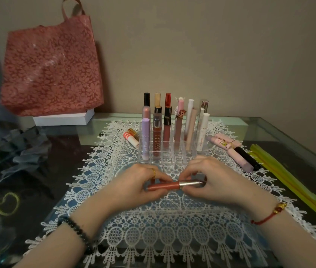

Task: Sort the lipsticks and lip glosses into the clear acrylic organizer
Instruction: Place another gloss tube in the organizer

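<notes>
A pink lip gloss (167,185) with a silver cap lies level between both hands, just above the lace mat. My left hand (141,182) grips its pink tube end; my right hand (217,182) pinches the silver cap end. Right behind my hands stands the clear acrylic organizer (154,158), holding several upright lipsticks and glosses in its back rows; its front cells hold nothing. Two loose lipsticks (132,138) lie left of the organizer. Several more lip products (236,151) lie to its right.
A white lace mat (153,229) covers the glass table (288,136). A red floral bag (50,68) stands on a white box (64,118) at the back left. Yellow strips (292,182) lie at the right. Grey fabric (23,149) and a yellow cord (2,204) lie left.
</notes>
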